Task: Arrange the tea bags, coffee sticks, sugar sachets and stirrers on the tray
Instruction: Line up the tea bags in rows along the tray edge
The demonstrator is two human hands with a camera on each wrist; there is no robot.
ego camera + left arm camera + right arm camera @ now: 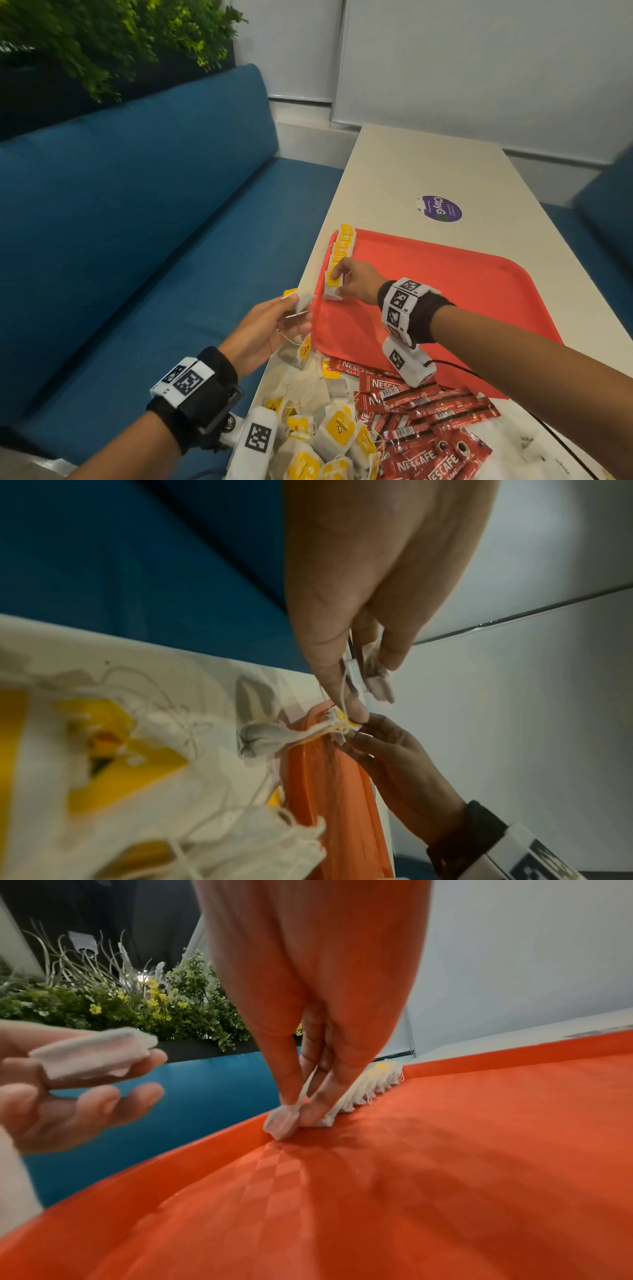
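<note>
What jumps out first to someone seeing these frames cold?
The red tray in the middle of the white table dominates, with the right hand pinching a tea bag onto the near end of a neat row of tea bags along the tray's left edge. The left hand holds another tea bag just off that edge. Nearer the camera lies a jumble of loose tea bags and red Nescafe sticks.
</note>
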